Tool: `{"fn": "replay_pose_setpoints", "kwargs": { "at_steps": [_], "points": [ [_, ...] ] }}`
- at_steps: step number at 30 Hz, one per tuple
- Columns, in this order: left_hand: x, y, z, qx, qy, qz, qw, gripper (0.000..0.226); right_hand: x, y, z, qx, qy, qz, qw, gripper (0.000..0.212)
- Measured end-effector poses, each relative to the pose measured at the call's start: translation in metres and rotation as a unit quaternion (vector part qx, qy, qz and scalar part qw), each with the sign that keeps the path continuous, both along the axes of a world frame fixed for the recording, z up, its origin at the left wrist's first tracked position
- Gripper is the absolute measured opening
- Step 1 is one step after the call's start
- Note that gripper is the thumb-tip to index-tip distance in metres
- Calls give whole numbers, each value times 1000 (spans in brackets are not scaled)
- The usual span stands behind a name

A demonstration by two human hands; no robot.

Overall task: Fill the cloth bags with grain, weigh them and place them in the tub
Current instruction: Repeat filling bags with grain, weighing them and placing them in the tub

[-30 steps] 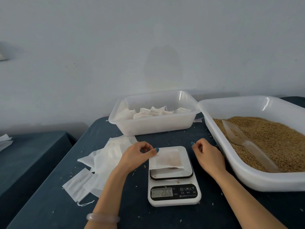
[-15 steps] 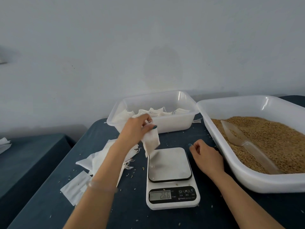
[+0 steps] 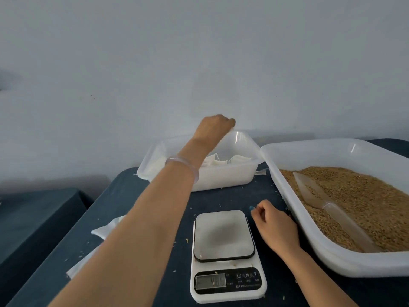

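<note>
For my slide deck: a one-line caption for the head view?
Left hand reaches over the tub of filled bags; scale sits empty.

Scale (image 3: 228,258) readout blurred; left hand (image 3: 213,127) fingers prob. hidden

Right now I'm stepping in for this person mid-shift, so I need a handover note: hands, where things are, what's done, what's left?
Left hand: over the small clear plastic tub of filled white cloth bags; grip hidden, can't tell if it holds a bag.
Right hand: loosely curled, empty, on the dark blue table beside the white digital scale.
Scale platform bare.
Clear plastic scoop lies in the large white tray of grain.
Left: fill the empty bags at the table's left.
</note>
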State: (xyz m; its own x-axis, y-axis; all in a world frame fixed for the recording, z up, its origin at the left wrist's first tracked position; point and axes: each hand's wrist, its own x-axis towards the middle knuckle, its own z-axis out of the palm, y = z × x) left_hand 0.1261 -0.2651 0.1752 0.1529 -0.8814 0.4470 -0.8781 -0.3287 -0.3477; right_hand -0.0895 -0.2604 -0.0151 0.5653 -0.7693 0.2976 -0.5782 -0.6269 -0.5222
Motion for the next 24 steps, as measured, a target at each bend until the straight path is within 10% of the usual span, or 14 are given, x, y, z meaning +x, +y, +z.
{"fn": "replay_pose_setpoints", "kwargs": {
  "at_steps": [5,18,24],
  "points": [
    [-3,-6,-70,190,-53,17,980,24,0,1,-1,-14,9,3,1000,17],
    [25,74,-58,-64,306,-50,948,20,1,2,0,-1,14,-2,1000,23],
    [59,168,-83,-36,393,63,917,36,0,1,0,2,8,-3,1000,23]
  ]
}}
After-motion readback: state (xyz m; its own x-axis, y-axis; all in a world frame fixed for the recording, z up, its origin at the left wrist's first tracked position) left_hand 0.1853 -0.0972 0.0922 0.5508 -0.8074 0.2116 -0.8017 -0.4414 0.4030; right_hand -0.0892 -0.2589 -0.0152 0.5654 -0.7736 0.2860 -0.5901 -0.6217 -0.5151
